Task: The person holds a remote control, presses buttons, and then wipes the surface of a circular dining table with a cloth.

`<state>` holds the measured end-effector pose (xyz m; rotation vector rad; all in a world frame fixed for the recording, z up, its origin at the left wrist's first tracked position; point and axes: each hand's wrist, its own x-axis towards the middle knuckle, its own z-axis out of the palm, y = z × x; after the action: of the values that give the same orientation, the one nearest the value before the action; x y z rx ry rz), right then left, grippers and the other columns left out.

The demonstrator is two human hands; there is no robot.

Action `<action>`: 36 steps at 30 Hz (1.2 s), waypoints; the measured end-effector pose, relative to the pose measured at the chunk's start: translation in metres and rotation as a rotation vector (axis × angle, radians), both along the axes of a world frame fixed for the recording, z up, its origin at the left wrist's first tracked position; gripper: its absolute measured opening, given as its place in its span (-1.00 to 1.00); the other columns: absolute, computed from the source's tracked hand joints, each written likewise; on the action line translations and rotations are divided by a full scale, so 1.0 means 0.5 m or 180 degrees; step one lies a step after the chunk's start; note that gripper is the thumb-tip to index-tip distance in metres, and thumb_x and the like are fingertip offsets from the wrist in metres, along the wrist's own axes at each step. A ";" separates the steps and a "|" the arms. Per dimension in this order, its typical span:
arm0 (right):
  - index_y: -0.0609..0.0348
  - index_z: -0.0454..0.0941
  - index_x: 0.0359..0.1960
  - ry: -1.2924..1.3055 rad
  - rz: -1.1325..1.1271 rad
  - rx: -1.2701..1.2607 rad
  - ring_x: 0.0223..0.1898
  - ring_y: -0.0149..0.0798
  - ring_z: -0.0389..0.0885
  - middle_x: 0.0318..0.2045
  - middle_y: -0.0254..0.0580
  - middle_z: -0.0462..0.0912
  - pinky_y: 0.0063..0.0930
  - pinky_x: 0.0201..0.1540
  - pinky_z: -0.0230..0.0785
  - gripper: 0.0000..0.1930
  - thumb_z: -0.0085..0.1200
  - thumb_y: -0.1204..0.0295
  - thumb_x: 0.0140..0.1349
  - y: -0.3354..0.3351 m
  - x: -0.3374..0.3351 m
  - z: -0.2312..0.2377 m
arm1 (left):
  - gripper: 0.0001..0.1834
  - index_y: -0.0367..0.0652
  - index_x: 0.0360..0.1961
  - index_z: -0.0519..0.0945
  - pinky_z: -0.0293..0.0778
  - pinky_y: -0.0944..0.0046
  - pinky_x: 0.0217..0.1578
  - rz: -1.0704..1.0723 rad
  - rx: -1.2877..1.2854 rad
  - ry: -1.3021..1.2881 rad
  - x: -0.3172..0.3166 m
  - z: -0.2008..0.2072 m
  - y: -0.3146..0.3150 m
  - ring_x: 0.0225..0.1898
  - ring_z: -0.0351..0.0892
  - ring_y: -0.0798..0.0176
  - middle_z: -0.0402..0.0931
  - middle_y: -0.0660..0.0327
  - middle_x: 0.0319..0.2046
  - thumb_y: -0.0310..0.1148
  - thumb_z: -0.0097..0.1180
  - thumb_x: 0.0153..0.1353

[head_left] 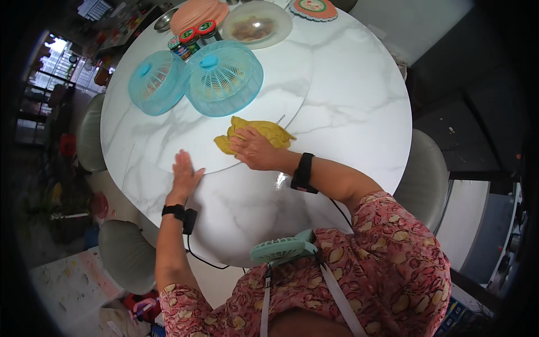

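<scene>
My right hand point(255, 149) presses a crumpled yellow cloth point(269, 132) onto the white marbled turntable point(196, 132), near its front edge. The cloth bunches out beyond the fingers, and its folds partly hide the fingertips. Further left, my left hand point(185, 175) lies flat with fingers stretched and thumb apart, at the turntable's near-left edge. Nothing is in it. Beyond the cloth stand two light-blue slatted domed covers point(223, 84), side by side; what lies beneath them is only dimly visible.
Several lidded jars point(209, 32) stand behind the covers, beside a stacked pink cover point(196, 14) and a translucent cover point(272, 28) over food. An orange mat point(314, 9) lies at the far edge. Grey chairs point(424, 174) surround the round table point(359, 106). A green fan point(283, 248) hangs at my chest.
</scene>
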<state>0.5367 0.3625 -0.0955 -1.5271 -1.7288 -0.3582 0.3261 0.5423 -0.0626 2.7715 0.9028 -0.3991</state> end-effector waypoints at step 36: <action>0.09 0.47 -0.07 -0.0057 -0.1400 -0.0917 0.11 0.00 0.29 0.02 -0.22 0.45 -0.20 0.17 0.11 -0.69 -0.01 0.37 0.13 -0.137 0.364 -0.067 | -0.05 -0.30 0.31 -0.20 -0.34 -0.07 0.28 0.0640 0.0250 0.0060 -0.027 -0.049 0.136 0.36 -0.44 -0.08 -0.37 -0.09 0.33 0.19 -0.16 0.17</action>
<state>0.7189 0.2938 -0.1292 -2.1262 -1.4935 -0.3526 0.3124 0.6105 -0.0872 2.7149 1.2127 -0.3638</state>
